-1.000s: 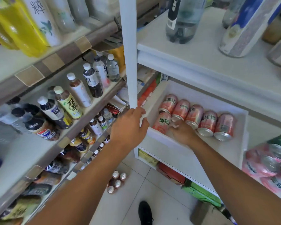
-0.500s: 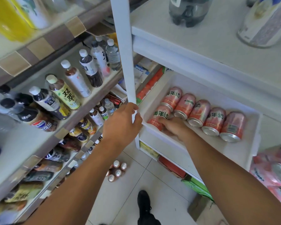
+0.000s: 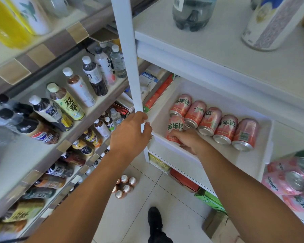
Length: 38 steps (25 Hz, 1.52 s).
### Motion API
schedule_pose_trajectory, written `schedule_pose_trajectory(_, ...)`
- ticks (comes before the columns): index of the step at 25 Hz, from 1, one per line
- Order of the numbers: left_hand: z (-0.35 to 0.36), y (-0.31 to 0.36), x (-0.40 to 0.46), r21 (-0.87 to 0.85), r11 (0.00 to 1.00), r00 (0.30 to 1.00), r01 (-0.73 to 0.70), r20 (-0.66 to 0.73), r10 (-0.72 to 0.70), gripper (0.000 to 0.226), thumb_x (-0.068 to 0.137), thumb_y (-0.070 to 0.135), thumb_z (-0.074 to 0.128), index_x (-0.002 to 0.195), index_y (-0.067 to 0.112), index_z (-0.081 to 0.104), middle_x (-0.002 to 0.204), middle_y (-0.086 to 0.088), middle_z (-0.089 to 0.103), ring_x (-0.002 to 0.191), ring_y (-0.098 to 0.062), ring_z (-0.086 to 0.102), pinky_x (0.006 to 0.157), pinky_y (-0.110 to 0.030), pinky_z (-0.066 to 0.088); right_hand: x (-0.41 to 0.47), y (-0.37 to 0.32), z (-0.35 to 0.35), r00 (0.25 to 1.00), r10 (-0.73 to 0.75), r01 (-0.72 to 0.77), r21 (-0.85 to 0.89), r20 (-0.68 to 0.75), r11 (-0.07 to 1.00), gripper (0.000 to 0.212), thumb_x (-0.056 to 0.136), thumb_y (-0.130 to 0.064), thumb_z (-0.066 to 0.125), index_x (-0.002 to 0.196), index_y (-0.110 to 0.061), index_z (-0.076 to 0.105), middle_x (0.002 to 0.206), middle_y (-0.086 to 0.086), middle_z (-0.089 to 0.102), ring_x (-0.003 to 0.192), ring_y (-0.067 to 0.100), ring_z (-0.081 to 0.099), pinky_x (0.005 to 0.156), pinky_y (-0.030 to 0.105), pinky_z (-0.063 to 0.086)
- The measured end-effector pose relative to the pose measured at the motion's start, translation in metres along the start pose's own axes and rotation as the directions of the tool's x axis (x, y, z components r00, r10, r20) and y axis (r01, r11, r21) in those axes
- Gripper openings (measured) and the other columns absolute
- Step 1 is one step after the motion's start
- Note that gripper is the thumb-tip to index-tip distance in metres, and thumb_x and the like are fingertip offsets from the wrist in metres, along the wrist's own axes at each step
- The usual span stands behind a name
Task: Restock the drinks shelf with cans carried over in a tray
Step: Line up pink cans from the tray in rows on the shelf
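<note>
Right hand [image 3: 189, 140] grips a pink can [image 3: 175, 128] on the shelf [image 3: 165, 148]; left hand [image 3: 130, 135] grips the upright post [image 3: 130, 67].

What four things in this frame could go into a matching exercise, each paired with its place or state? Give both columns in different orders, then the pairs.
Things
1. left hand
2. right hand
3. small cluster of cans
4. large clear bottle

Places or states
A. standing on the tiled floor
B. curled around a pink can at the front of the white shelf
C. gripping the white upright post
D. standing on the top white shelf

Pairs: 1-C, 2-B, 3-A, 4-D
</note>
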<state>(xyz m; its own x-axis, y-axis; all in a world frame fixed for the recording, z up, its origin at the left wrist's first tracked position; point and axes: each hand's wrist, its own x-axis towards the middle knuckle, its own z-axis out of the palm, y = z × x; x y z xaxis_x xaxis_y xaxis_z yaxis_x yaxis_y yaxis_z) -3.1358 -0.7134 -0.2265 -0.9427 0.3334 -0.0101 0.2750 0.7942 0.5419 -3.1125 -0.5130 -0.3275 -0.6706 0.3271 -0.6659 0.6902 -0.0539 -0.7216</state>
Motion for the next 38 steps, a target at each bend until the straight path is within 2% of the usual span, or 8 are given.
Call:
schedule_pose_trajectory(6,-0.004,0.005,-0.012,-0.011,1.0,1.0,-0.016,-0.015,0.016,0.028,0.096,0.03,0.049,0.121,0.02,0.057,0.115,0.001,0.063,0.099,-0.021,0.062,0.08,-0.043,0.054,-0.011,0.005,-0.014,0.999,-0.051,0.051,0.008,-0.018,0.999,0.029,0.077,-0.026,0.076,0.103,-0.017,0.067,0.098,0.005,0.074,0.091,0.019,0.071,0.082,0.041,0.06)
schedule_pose_trajectory(13,-0.026,-0.003,-0.031,-0.033,0.999,0.999,-0.012,-0.054,0.01,0.026,0.097,0.031,0.047,0.12,0.022,0.057,0.113,0.003,0.061,0.095,-0.018,0.061,0.077,-0.04,0.053,-0.052,-0.003,-0.018,0.909,-0.397,0.396,-0.035,-0.123,0.918,0.042,0.084,-0.013,0.07,0.122,-0.019,0.054,0.103,-0.007,0.067,0.091,0.002,0.063,0.068,0.015,0.046)
schedule_pose_trajectory(18,-0.052,-0.017,-0.045,-0.053,0.998,0.993,-0.03,-0.116,0.024,0.023,0.096,0.031,0.048,0.115,0.023,0.058,0.109,0.006,0.062,0.089,-0.015,0.059,0.07,-0.032,0.045,-0.098,-0.026,-0.001,0.855,-0.504,0.504,-0.036,-0.12,0.863,0.043,0.086,-0.013,0.066,0.123,-0.022,0.048,0.106,-0.006,0.064,0.092,0.001,0.06,0.072,0.016,0.045)
schedule_pose_trajectory(22,-0.087,-0.037,-0.065,-0.057,0.998,0.981,-0.037,-0.192,0.026,0.022,0.096,0.033,0.047,0.114,0.025,0.057,0.108,0.003,0.063,0.096,-0.022,0.061,0.078,-0.041,0.053,-0.141,-0.044,0.046,0.827,-0.562,0.561,0.059,-0.011,0.825,0.046,0.08,-0.02,0.065,0.122,-0.023,0.046,0.113,0.001,0.064,0.103,0.014,0.063,0.083,0.027,0.051)
schedule_pose_trajectory(28,-0.159,-0.09,-0.11,-0.03,0.999,0.942,-0.015,-0.336,0.004,0.025,0.096,0.033,0.047,0.116,0.025,0.057,0.109,0.002,0.063,0.091,-0.021,0.061,0.074,-0.039,0.054,-0.203,-0.079,0.147,0.731,-0.666,0.656,0.116,0.145,0.746,0.065,0.075,-0.024,0.081,0.128,-0.019,0.044,0.112,0.002,0.065,0.101,0.015,0.067,0.078,0.031,0.058)
schedule_pose_trajectory(32,-0.218,-0.142,-0.154,-0.011,0.997,0.888,0.076,-0.454,-0.073,0.023,0.095,0.033,0.047,0.113,0.023,0.058,0.108,0.001,0.064,0.091,-0.024,0.062,0.072,-0.04,0.054,-0.253,-0.101,0.222,0.628,-0.742,0.745,0.092,0.237,0.66,0.058,0.077,-0.02,0.082,0.124,-0.022,0.048,0.105,-0.004,0.065,0.085,0.001,0.068,0.067,0.021,0.056)
schedule_pose_trajectory(35,-0.259,-0.178,-0.192,0.006,0.992,0.842,0.127,-0.53,-0.104,0.024,0.095,0.033,0.047,0.113,0.024,0.058,0.108,0.002,0.066,0.093,-0.025,0.063,0.074,-0.043,0.054,-0.286,-0.111,0.276,0.544,-0.779,0.806,0.064,0.311,0.588,0.049,0.077,-0.023,0.082,0.115,-0.029,0.052,0.104,-0.006,0.068,0.09,0.005,0.068,0.078,0.03,0.058)
schedule_pose_trajectory(38,-0.297,-0.22,-0.239,0.014,0.984,0.779,0.177,-0.614,-0.131,0.02,0.094,0.033,0.048,0.108,0.024,0.058,0.105,0.0,0.066,0.09,-0.029,0.064,0.072,-0.044,0.054,-0.321,-0.113,0.338,0.475,-0.809,0.847,0.071,0.347,0.527,0.049,0.073,-0.023,0.084,0.112,-0.028,0.055,0.102,-0.005,0.069,0.09,0.008,0.069,0.075,0.028,0.058)
